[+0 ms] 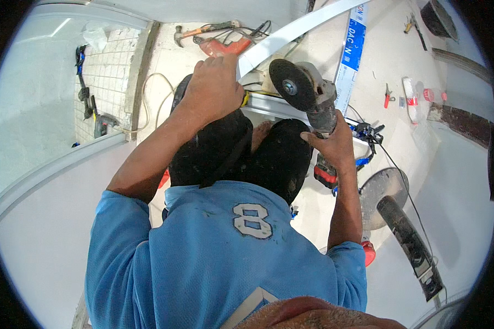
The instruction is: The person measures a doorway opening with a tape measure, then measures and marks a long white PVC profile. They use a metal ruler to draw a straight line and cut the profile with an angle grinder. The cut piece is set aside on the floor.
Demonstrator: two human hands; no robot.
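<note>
My left hand (213, 82) is closed round the near end of a long white profile strip (299, 34), which slants up and away to the right. A small yellow piece (246, 98) shows beside its fingers; I cannot tell what it is. In my right hand (337, 143) is a cordless angle grinder (324, 98), gripped by its body. Its dark cutting disc (288, 83) faces me, apart from the strip. The red and black battery (326, 174) shows below the hand. Another pale profile (280, 104) lies across beyond my knees.
A hammer (203, 30) and a red power tool (225, 47) lie on the far floor among cables. A blue-and-white strip (350, 55) stretches away. Rightward are red-handled pliers (388, 97), a plastic bottle (410, 98), a black bucket (438, 21) and a long dark tool (409, 241).
</note>
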